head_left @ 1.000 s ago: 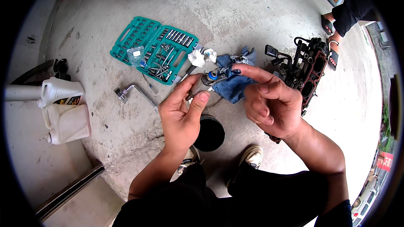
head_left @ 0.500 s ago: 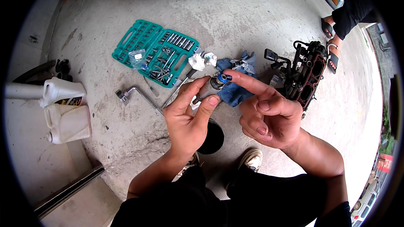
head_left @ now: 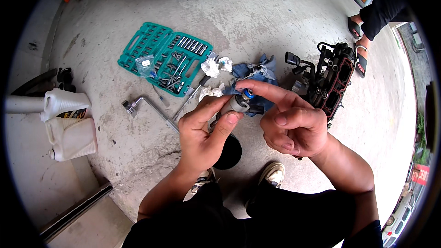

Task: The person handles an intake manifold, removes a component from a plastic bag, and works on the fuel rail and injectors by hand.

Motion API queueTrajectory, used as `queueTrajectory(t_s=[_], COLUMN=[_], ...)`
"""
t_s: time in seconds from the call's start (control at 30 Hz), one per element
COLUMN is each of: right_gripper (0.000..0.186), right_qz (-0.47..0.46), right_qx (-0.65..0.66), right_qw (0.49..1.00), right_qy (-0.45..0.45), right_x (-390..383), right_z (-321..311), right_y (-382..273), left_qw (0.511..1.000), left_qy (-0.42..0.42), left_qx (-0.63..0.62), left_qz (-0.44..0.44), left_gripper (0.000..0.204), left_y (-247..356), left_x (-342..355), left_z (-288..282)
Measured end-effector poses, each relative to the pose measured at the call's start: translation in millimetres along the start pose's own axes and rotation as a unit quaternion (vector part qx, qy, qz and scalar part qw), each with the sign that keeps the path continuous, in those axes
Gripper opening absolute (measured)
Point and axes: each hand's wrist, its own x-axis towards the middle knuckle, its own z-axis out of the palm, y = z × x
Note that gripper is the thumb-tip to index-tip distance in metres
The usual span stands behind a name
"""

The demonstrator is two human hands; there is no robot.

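Observation:
My left hand [head_left: 204, 131] pinches a fuel injector [head_left: 234, 105] between thumb and fingers, in front of my body. It has a grey metal body, a blue ring near its upper end and a dark plug part at its side. My right hand [head_left: 296, 126] is beside it with the index finger stretched toward the blue-ringed end and the other fingers loosely curled. That fingertip is just above the ring; whether it touches is unclear. I see nothing held in the right hand. A small dark bit shows under its lower edge, too little to name.
A green socket set case [head_left: 158, 57] lies unfolded on the concrete. Near it are a bent wrench [head_left: 154, 105], crumpled tissues [head_left: 210, 67] and a blue cloth [head_left: 264, 73]. An intake manifold [head_left: 333, 80] is at right, by another person's sandalled feet [head_left: 360, 59]. White jugs [head_left: 71, 138] stand left.
The injector has tipped in my left hand, its blue-ringed end moving slightly down and more of its body top showing. My right index fingertip has shifted left, above the ring.

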Motion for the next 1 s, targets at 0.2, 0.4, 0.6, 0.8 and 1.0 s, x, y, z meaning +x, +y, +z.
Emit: queueTrajectory(t_s=[0.2, 0.4, 0.6, 0.8, 1.0], right_gripper=[0.065, 0.066, 0.082, 0.082, 0.057], right_qz=[0.01, 0.006, 0.031, 0.034, -0.195], right_qx=[-0.027, 0.002, 0.095, 0.153, -0.557], right_qw=[1.0, 1.0, 0.995, 0.988, 0.806], right_qy=[-0.006, 0.005, 0.012, 0.01, 0.045], right_x=[1.7, -0.1, 1.5, 2.4, 4.8], right_z=[-1.4, 0.6, 3.4, 4.8, -3.4], right_y=[0.1, 5.2, 7.2, 9.0, 5.8], left_qw=[0.998, 0.973, 0.919, 0.85, 0.878], left_qy=[-0.002, 0.1, 0.134, 0.127, 0.134], left_qx=[-0.056, 0.123, 0.263, 0.392, 0.372], left_qz=[-0.021, 0.165, 0.26, 0.33, 0.27], left_gripper=[0.03, 0.034, 0.029, 0.024, 0.025], left_y=[-4.4, -6.5, 0.5, -0.9, -1.9], left_x=[0.0, 7.1, 6.7, 11.3, 13.5], left_z=[-1.4, -4.9, -10.9, -23.1, -20.3])
